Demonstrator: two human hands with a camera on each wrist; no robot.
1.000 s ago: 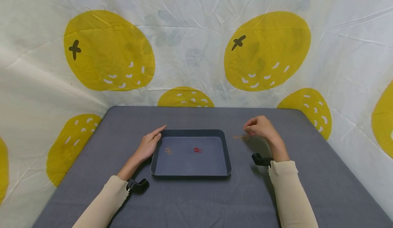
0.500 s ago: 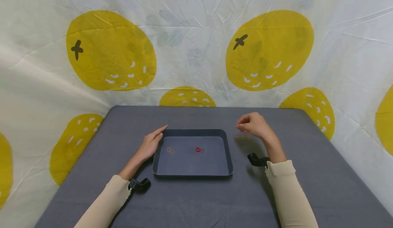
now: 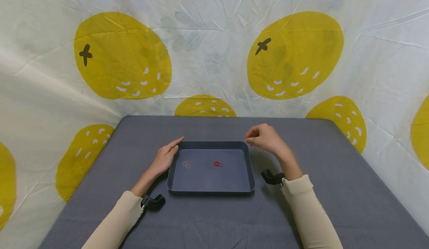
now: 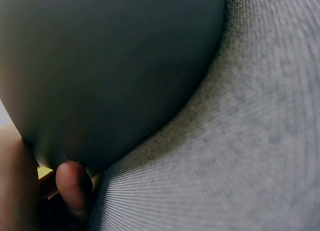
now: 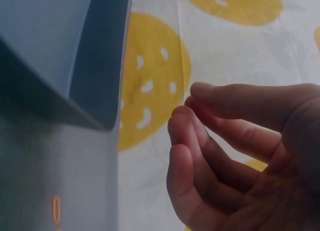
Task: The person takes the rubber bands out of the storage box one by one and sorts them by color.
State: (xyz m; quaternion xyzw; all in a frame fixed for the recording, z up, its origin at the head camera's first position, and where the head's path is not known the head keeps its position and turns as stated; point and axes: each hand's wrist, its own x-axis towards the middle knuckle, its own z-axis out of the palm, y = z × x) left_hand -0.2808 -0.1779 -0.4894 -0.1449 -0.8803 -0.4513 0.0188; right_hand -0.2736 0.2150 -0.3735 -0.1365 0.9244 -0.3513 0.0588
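A dark grey rectangular tray point(image 3: 211, 190) lies on the table. My left hand point(image 3: 163, 159) holds its far left corner, index finger stretched past the corner and thumb at the rim; in the left wrist view a fingertip point(image 4: 71, 183) is against the tray's outer wall. Inside are two orange rubber bands point(image 3: 186, 164) on the left and red rubber bands point(image 3: 218, 164) in the middle. Above the tray's far right corner, my right hand point(image 3: 264, 137) pinches thumb against index finger. The red rubber band seen there earlier is hidden now.
Right of the tray, orange rubber bands point(image 3: 259, 150) lie in a row on the grey tablecloth point(image 3: 214, 223), partly behind the right hand. A white curtain point(image 3: 207, 62) with yellow fruit prints hangs behind the table.
My right hand has moved left, from beyond the orange rubber bands to the tray's far right corner; the red at its fingertips has gone from sight. The left hand has stayed at the tray.
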